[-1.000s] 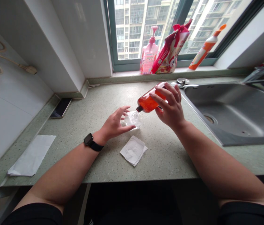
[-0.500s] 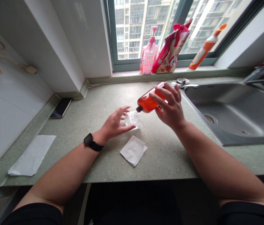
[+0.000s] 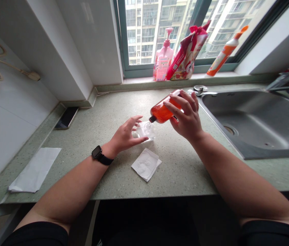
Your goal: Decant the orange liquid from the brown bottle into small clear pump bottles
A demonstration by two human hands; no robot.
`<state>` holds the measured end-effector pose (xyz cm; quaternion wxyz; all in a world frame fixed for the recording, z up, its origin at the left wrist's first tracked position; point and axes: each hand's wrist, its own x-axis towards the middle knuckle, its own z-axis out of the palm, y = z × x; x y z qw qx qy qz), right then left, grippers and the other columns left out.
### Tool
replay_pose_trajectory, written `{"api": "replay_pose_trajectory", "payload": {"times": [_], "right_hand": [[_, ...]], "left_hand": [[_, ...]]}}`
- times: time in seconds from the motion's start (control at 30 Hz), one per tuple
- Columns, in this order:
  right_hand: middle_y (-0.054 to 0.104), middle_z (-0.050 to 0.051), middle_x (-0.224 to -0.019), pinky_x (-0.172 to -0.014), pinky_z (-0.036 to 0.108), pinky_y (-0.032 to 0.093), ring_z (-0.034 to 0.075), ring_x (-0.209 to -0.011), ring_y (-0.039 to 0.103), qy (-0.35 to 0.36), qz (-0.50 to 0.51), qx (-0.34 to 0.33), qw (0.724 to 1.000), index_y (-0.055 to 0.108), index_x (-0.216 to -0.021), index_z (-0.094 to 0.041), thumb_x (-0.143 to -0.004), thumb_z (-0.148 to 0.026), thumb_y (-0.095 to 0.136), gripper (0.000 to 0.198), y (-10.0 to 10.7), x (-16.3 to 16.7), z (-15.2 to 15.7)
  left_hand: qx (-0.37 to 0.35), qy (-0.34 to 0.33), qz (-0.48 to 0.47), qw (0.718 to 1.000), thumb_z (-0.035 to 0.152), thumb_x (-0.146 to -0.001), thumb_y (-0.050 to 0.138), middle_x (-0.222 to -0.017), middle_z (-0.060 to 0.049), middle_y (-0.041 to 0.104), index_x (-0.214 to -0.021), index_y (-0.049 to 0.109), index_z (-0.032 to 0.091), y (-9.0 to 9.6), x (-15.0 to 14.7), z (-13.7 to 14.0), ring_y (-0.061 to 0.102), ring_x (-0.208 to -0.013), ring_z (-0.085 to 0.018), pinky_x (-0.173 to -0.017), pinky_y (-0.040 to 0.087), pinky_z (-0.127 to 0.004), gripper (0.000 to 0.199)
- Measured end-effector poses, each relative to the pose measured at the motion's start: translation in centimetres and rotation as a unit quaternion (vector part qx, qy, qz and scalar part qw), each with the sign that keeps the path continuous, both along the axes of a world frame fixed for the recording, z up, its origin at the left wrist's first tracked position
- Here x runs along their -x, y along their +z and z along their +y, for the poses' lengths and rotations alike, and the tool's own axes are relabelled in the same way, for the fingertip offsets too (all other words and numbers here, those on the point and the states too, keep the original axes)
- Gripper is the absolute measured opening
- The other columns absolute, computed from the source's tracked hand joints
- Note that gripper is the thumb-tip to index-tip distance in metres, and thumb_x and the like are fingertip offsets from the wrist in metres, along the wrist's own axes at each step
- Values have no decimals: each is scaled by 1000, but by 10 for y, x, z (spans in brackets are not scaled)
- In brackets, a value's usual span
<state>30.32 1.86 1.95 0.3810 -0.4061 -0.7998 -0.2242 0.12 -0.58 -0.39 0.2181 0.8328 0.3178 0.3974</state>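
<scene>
My right hand (image 3: 187, 114) grips an orange-red translucent bottle (image 3: 162, 112), tilted with its dark mouth down and to the left. The mouth sits over a small clear container (image 3: 146, 131) on the counter, and a thin clear stream seems to run into it. Around the container's left side curves my left hand (image 3: 126, 135), with the thumb along the near edge and the fingers behind. Some of those fingers are partly hidden by the container. Just in front of it lies a folded white paper napkin (image 3: 146, 164).
A steel sink (image 3: 259, 123) with a faucet (image 3: 204, 91) is on the right. At left are a phone (image 3: 67, 118) and a folded white paper (image 3: 35, 169). On the windowsill stand a pink pump bottle (image 3: 163, 63), a red bag (image 3: 187, 56) and an orange-white bottle (image 3: 222, 54).
</scene>
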Motion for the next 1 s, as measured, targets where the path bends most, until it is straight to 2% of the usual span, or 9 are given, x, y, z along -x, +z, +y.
{"api": "replay_pose_trajectory", "payload": {"times": [0.27, 0.77, 1.0], "right_hand": [[59, -1, -161, -133, 72, 26, 38, -160, 42, 12, 7, -14, 1000, 33, -166, -55, -95, -11, 64, 89, 0, 0, 0], [60, 0, -158, -132, 75, 27, 40, -161, 41, -7, 2, 12, 1000, 36, -165, -55, -96, -14, 62, 83, 2, 1, -1], [60, 0, -157, -131, 75, 28, 38, -160, 43, 15, 18, 0, 1000, 42, -163, -53, -98, -14, 60, 77, 0, 1, -1]], "left_hand": [[3, -1, -1, 1000, 46, -87, 88, -135, -13, 68, -154, 47, 24, -1, 1, 0, 73, -110, -25, -91, 71, -43, 82], [1, 6, 5, 1000, 47, -87, 88, -136, -13, 68, -155, 47, 26, 0, 1, 0, 74, -110, -25, -90, 72, -43, 82], [5, 5, 2, 1000, 47, -87, 88, -135, -14, 68, -155, 48, 25, -1, 1, 0, 74, -110, -25, -90, 71, -43, 82]]}}
